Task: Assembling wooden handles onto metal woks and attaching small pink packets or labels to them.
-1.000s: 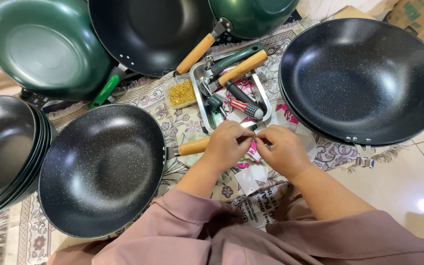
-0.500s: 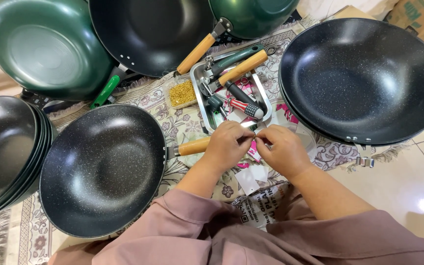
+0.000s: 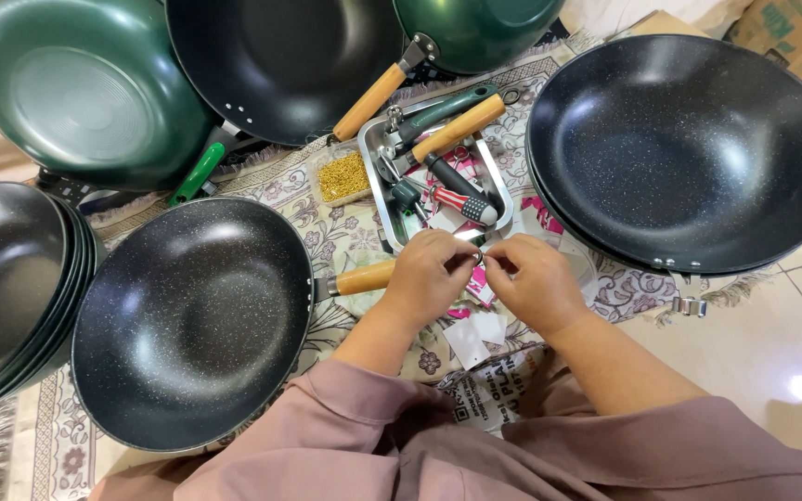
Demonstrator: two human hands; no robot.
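A black speckled wok (image 3: 192, 320) with a wooden handle (image 3: 364, 276) lies on a patterned mat in front of me. My left hand (image 3: 433, 274) covers the end of that handle. My right hand (image 3: 536, 283) meets it fingertip to fingertip. Between the fingers of both hands sits a small metal ring (image 3: 478, 257), pinched from both sides. How the ring joins the handle is hidden by my fingers. White and pink paper tags (image 3: 475, 329) lie under my hands.
Just beyond my hands a metal tray (image 3: 375, 181) holds screwdrivers and loose wooden and green handles; beside it is a small box of gold screws (image 3: 343, 176). A large black wok (image 3: 689, 148) lies right, green woks (image 3: 85, 88) and a black wok (image 3: 280, 65) behind, stacked woks (image 3: 2, 278) left.
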